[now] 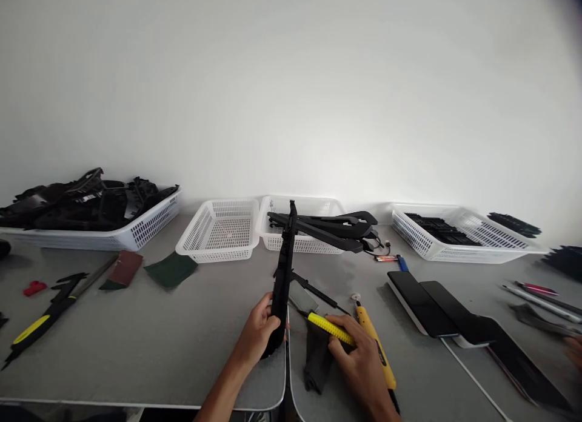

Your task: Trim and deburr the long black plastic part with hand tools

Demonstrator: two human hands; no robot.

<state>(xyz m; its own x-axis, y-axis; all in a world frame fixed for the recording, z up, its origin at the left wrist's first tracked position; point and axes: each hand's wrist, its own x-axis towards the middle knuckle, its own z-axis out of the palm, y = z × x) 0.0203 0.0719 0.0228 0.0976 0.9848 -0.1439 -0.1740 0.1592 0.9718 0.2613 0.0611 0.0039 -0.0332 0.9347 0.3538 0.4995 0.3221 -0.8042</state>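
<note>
My left hand [260,331] is closed around the lower end of a long, narrow black plastic part [285,264], which stands nearly upright over the seam between two tables. My right hand [361,355] grips a tool with a ribbed yellow-and-black handle [331,328] low over the right table; its exact kind does not show. Beneath and beside that handle is a dark grey cloth [317,355]. A yellow pen-shaped power tool [376,343] lies just right of my right hand. A thin black tool [321,290] and a grey-green flat piece [302,298] lie beyond the cloth.
Black parts [336,227] lie across a white basket [304,251]. Another basket [218,254] stands left of it; loaded baskets [154,219] [436,251] flank both. Phones [422,304] lie right, sandpaper [171,270] and a yellow-handled file [50,319] left. Another person's hand [575,349] shows at the right edge.
</note>
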